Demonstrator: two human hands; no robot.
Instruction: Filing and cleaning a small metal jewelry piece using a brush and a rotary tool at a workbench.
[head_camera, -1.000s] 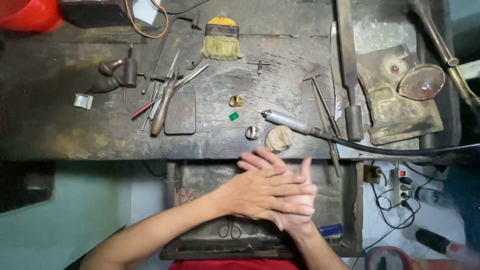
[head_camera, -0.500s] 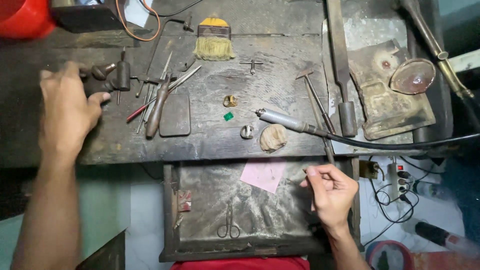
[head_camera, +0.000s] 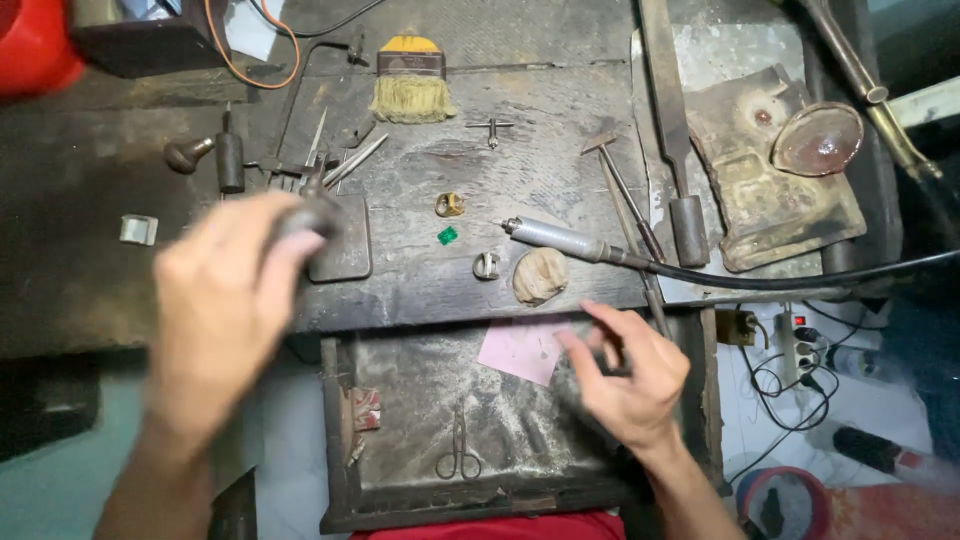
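Left hand (head_camera: 225, 320), blurred, curled on dark tool handle (head_camera: 310, 215) at table (head_camera: 560, 100) left; right hand (head_camera: 630, 375) half-open, seemingly empty, near pink paper (head_camera: 520, 350); handle axis unclear.

Two hands over cluttered tabletop (head_camera: 560, 90) and open drawer (head_camera: 400, 400).
Left hand (head_camera: 225, 300), blurred, grips dark-handled tool (head_camera: 310, 215); right hand (head_camera: 630, 375) pinches something small beside pink paper (head_camera: 520, 350); scissors (head_camera: 458, 450) lie in drawer.

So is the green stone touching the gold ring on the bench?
Apart. The head view shows bare dark wood between the green stone and the gold ring above it.
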